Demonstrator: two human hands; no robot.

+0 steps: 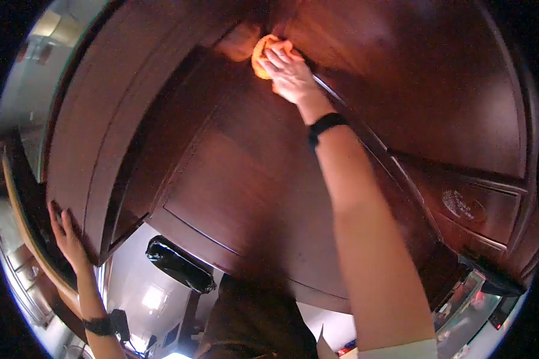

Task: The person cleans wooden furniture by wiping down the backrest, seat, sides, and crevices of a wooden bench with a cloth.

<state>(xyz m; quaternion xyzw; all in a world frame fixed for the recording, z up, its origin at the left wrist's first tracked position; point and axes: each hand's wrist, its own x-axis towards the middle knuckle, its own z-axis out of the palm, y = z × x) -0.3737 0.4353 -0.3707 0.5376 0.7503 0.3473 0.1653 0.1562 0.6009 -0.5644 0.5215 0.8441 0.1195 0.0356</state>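
One orange cloth (259, 57) is lying bunched beneath our right hand (290, 78), high in the view, where it is meeting the dark wood panel (221, 173) near a corner by the long trim (413, 191). Our right fingers are curving over the cloth and holding it, slightly apart; where the thumb is gripping, we cannot tell. We are judging the step in hand to be wiping, with our right arm reaching far out. Another stroke would be calling for even pressure through the fingertips, the folds staying under the fingers and the cloth following the wood into the corner. Farther out, our left hand (72, 245) is resting at or just beside the side panel (84, 155), its visible fingers spreading open and holding no visible object; whether it is bracing us, we cannot tell. A dark wristband (327, 124) is circling our right wrist, and a second dark band (105, 325) our left. Below the wood, a glossy black object (179, 264) is lying near its lower edge, while a whitish patch (461, 204) is showing on the wood at the right.
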